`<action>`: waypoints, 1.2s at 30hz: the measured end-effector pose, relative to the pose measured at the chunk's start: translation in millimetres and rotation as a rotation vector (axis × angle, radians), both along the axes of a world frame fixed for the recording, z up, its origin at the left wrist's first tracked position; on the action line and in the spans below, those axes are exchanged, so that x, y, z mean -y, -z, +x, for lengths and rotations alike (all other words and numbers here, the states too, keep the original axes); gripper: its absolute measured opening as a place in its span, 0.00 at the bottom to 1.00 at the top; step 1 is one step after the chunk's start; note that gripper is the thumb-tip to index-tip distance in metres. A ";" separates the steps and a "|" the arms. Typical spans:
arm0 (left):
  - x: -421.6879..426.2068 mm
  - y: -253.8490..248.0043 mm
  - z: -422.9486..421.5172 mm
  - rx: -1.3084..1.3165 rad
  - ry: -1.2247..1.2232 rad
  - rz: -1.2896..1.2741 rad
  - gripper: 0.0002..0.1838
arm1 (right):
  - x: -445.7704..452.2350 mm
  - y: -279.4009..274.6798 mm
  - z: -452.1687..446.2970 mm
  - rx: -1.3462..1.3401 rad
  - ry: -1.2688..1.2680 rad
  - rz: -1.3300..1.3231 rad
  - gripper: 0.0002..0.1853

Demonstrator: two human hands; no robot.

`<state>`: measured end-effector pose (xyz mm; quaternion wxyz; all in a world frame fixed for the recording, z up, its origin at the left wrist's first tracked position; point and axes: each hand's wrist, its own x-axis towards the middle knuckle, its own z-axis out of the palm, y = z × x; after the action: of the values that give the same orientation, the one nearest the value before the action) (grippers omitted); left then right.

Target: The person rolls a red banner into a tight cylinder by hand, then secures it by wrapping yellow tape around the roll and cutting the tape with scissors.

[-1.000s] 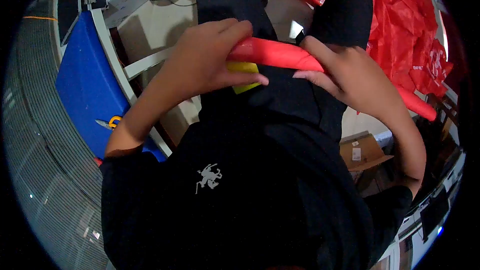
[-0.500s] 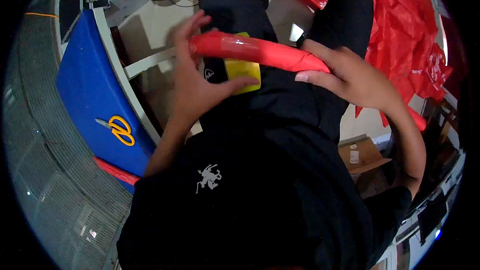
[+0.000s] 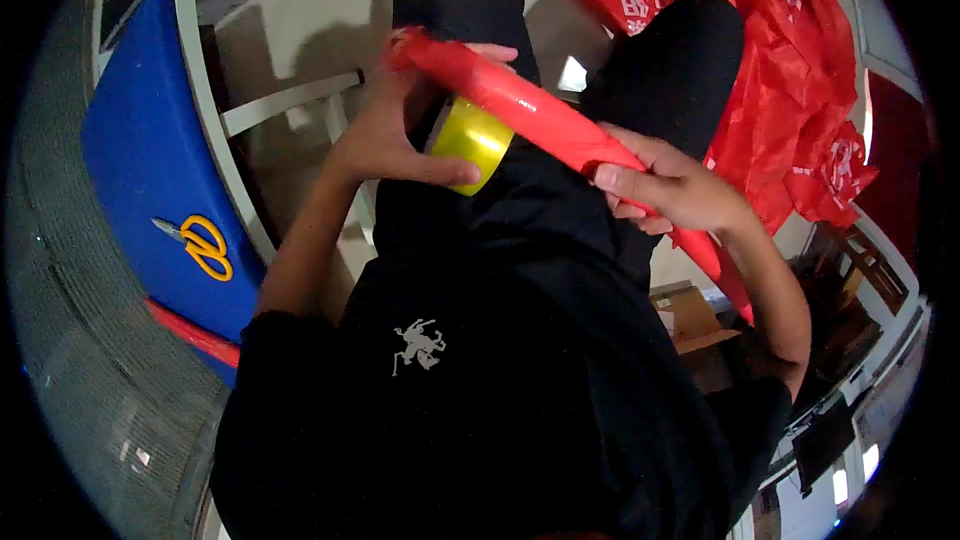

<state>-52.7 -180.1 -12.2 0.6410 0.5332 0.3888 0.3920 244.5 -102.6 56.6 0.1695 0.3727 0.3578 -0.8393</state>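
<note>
Head view: both forearms (image 3: 308,245) (image 3: 778,285) reach forward over the person's lap, elbows bent. The left hand (image 3: 392,135) is half curled, its thumb laid on a yellow roll (image 3: 478,140) and its fingers reaching past the far side of a long red tube (image 3: 545,120); whether it grips either one firmly, I cannot tell, as the fingers are partly hidden and the upper end of the tube is blurred. The right hand (image 3: 680,190) is closed round the tube farther along, thumb on top and fingertips showing underneath.

Counted out, there are two hands, one red tube between them, one yellow roll, one pair of scissors (image 3: 205,247), and one other red piece (image 3: 192,332). The scissors have orange handles and lie on the blue tabletop (image 3: 150,155), while the other red piece lies by its lower edge.

The tube slants above the dark trousers (image 3: 650,70), from upper left to lower right, passing beneath the right hand. It is bright red, with a glossy stretch that catches the light. The roll, shiny and yellow, is just below the tube, near its upper end. Beyond the right knee spreads a crumpled red sheet (image 3: 775,70) with white characters; an open cardboard box (image 3: 690,320) sits lower right
</note>
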 end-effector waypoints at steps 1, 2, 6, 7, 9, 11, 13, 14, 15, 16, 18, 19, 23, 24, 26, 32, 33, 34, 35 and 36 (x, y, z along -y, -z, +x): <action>0.7 0.7 -1.0 -0.043 0.037 0.022 0.53 | 1.4 -1.7 0.4 0.007 -0.011 0.000 0.25; 1.1 0.9 -1.7 -0.036 0.029 0.021 0.53 | 4.8 -2.1 0.9 0.001 0.000 0.005 0.24; -7.7 2.9 -8.2 -0.150 0.192 0.114 0.41 | 12.1 -4.6 5.3 -0.023 -0.011 -0.077 0.22; -9.3 3.0 -8.8 -0.194 0.282 0.129 0.37 | 13.8 -7.7 5.7 -0.028 -0.018 -0.167 0.22; -11.2 -4.6 -7.8 -0.141 0.329 0.050 0.34 | 13.5 -10.2 3.6 -0.073 -0.113 -0.090 0.22; -17.1 -8.7 -5.4 -0.094 0.387 -0.020 0.31 | 6.8 0.5 9.4 -0.156 -0.091 -0.178 0.21; -22.1 -10.8 6.7 -0.010 0.315 0.269 0.28 | 14.2 15.1 7.6 -0.147 -0.143 -0.390 0.22; -22.3 -15.4 7.9 -0.052 0.289 0.320 0.25 | 19.5 22.2 9.7 -0.165 -0.076 -0.506 0.25; -27.5 -17.5 6.6 -0.051 0.285 0.325 0.25 | 24.9 29.9 12.2 -0.181 -0.011 -0.623 0.28; -31.6 -19.8 3.8 -0.098 0.235 0.446 0.24 | 30.3 38.7 13.8 -0.180 -0.018 -0.624 0.28; -35.4 -19.8 2.5 -0.033 0.194 0.517 0.21 | 38.0 54.4 16.7 -0.326 0.043 -0.977 0.33; -36.5 -17.6 0.2 -0.032 0.190 0.522 0.21 | 39.7 59.1 16.2 -0.322 0.040 -0.972 0.33; -41.2 -11.4 -5.0 -0.004 0.212 0.371 0.20 | 50.1 62.6 5.8 -0.287 0.049 -1.021 0.41; -42.0 -12.2 -4.4 0.008 0.199 0.372 0.20 | 56.6 68.8 5.4 -0.410 0.109 -1.120 0.39; -40.4 -11.5 -5.0 0.013 0.156 0.332 0.19 | 63.8 77.7 -0.7 -0.530 0.155 -1.211 0.38; -14.4 -18.5 -3.1 0.011 -0.015 -0.006 0.19 | 60.3 51.5 -8.4 -0.504 0.275 -1.062 0.38; -7.4 -18.3 -3.4 -0.002 -0.061 -0.077 0.19 | 60.3 44.3 -7.1 -0.362 0.296 -0.758 0.38; -1.1 -18.4 -3.8 -0.006 -0.066 -0.080 0.19 | 59.5 37.8 -8.1 -0.298 0.306 -0.605 0.38; 4.4 -18.3 -4.7 -0.050 -0.092 -0.048 0.19 | 58.9 31.3 -9.1 -0.223 0.303 -0.453 0.38; 8.3 -19.1 -5.8 -0.094 -0.116 -0.014 0.19 | 57.6 25.4 -12.6 -0.293 0.224 -0.238 0.34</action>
<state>-58.5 -188.4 6.9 0.6020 0.5229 0.4516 0.4003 231.9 -160.2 31.2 0.0642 0.2616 0.2334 -0.9343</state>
